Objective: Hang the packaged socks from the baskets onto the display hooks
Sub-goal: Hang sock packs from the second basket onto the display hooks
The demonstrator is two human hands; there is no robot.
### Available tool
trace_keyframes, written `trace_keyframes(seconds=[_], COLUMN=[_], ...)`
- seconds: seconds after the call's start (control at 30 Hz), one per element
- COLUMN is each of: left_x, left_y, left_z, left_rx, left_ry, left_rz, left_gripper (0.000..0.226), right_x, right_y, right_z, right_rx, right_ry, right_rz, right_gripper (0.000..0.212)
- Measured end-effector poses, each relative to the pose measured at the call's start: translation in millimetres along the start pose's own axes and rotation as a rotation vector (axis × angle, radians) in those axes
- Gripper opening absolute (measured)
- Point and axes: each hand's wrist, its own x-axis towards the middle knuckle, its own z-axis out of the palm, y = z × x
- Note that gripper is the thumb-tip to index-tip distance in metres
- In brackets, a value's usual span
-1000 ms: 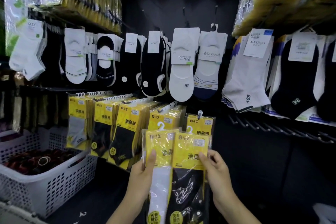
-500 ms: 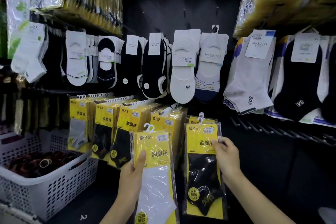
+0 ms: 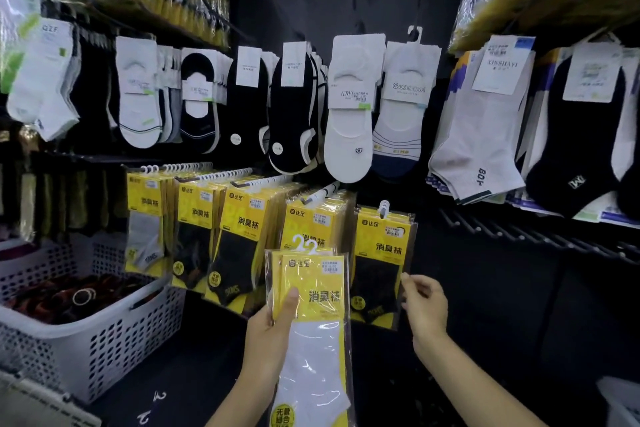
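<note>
My left hand (image 3: 273, 333) grips two yellow packs of white socks (image 3: 320, 308), held upright low in the middle, thumb across the front and both white hangers showing on top. To their right, a yellow pack of black socks (image 3: 381, 253) hangs from a display hook (image 3: 383, 209). My right hand (image 3: 426, 308) is at that pack's lower right edge, its fingertips just touching the plastic or just off it, and it holds nothing.
Four full hooks of yellow sock packs (image 3: 239, 229) hang left of the black pack. A white perforated basket (image 3: 104, 350) with dark items stands at lower left. Bare metal hooks (image 3: 519, 232) stick out at right, with loose socks hanging above.
My right hand carried the black sock pack up and right onto the hook, then dropped to its lower edge. My left hand stayed low with the white sock packs.
</note>
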Motion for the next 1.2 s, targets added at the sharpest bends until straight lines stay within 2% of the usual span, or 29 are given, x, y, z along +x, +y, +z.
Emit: trace_keyframes(seconds=[0.07,0.13,0.23,0.3,0.43,0.7,0.8,1.0,1.2], left_x=[-2,-3,-8,-10,-12,-3,0,-5,-4], left_y=[-2,-4,-5,-6,-4,5,7,17,13], left_z=[3,7,11,12,10,-6,-10,-7,-6], left_rx=[-0.015,0.01,0.041,0.046,0.02,0.127,0.105,0.078,0.075], left_ry=[-0.009,0.002,0.011,0.01,-0.029,0.065,0.072,0.121,0.106], left_rz=[-0.009,-0.004,0.007,0.014,0.004,0.085,0.068,0.055,0.063], left_gripper=[0.017,0.025,0.043,0.043,0.03,0.053,0.046,0.052,0.039], right_x=[-27,-51,-75,-79,-74,-34,-18,4,23], right_y=[0,-3,-6,-7,-12,-37,-49,-49,-39], right_z=[1,3,4,3,-4,-24,-20,1,18], right_rx=[0.031,0.024,0.052,0.089,0.124,0.239,0.215,0.096,0.027], right_ry=[-0.194,-0.378,-0.486,-0.48,-0.429,-0.137,-0.134,-0.173,-0.106], right_rz=[0.002,-0.002,-0.035,-0.037,-0.031,-0.162,-0.211,-0.271,-0.215], right_gripper=[0.009,0.014,0.017,0.016,0.012,0.005,0.004,0.004,0.012])
